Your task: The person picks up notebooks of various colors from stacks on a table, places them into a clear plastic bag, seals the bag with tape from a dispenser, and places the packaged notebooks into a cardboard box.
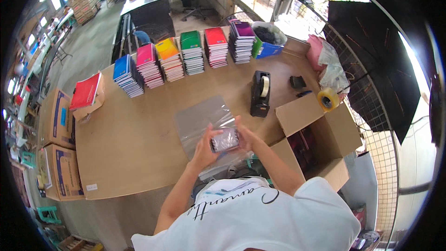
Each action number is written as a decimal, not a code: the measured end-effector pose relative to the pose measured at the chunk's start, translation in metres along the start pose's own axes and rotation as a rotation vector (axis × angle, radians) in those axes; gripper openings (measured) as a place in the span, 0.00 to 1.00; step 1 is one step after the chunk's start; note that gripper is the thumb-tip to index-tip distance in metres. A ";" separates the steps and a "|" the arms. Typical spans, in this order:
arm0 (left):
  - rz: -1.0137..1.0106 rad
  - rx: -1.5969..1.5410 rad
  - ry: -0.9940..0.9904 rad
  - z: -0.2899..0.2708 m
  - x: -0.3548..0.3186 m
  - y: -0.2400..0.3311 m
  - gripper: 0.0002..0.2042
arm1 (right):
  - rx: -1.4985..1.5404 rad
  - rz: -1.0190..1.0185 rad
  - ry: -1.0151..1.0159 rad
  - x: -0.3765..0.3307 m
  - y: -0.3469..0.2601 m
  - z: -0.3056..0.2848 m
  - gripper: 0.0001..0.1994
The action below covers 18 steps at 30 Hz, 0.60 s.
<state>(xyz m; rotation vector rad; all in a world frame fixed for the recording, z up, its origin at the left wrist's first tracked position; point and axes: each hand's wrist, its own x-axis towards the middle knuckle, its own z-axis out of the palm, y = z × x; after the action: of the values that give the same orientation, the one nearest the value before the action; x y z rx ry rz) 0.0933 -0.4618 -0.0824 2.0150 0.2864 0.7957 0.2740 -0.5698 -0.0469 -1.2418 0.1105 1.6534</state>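
Close to my body, above the table's near edge, I hold a small block-shaped bundle [225,140] wrapped in clear plastic. It looks whitish with a dark edge; what is inside cannot be made out. My left hand [206,149] grips its left side, and my right hand [246,138] closes on its right side. Beneath and just beyond the hands lies a clear plastic sheet or bag [190,123], flat on the brown table [134,144]. A black tape dispenser [261,94] with a roll of tape stands beyond my right hand.
Along the far edge stand several notebook stacks, from blue [127,75] to purple [241,42], beside a blue-and-white bin [269,41]. An open carton [297,116] is at right, near a yellowish tape roll [328,99]. Red notebooks [87,91] and closed cartons [62,169] sit at left.
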 end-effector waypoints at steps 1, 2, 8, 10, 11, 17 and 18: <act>0.047 0.087 -0.102 0.004 -0.003 0.002 0.54 | -0.063 -0.015 -0.041 0.024 0.010 -0.014 0.25; 0.100 0.172 -0.206 0.008 -0.009 0.002 0.54 | -0.122 -0.031 -0.079 0.041 0.020 -0.026 0.24; -0.189 0.591 -0.248 -0.009 -0.059 -0.057 0.31 | 0.182 -0.293 -0.143 -0.006 0.063 -0.070 0.23; -0.297 0.637 -0.295 -0.010 -0.035 -0.028 0.31 | 0.265 -0.441 0.096 -0.087 0.059 -0.077 0.27; -0.358 0.661 -0.322 -0.004 -0.027 -0.016 0.32 | 0.139 -0.601 0.292 -0.124 0.059 -0.116 0.30; -0.485 0.740 -0.509 0.004 -0.005 -0.024 0.37 | -0.832 -0.476 1.332 -0.229 0.054 -0.294 0.30; -0.503 0.768 -0.517 0.005 -0.005 -0.030 0.38 | -0.870 -0.313 1.164 -0.227 0.053 -0.333 0.28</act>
<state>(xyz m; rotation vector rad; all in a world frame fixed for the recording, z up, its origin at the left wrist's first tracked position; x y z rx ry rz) 0.0958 -0.4510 -0.1116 2.5891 0.8426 -0.2106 0.4432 -0.9394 -0.0548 -2.5998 -0.1132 0.4847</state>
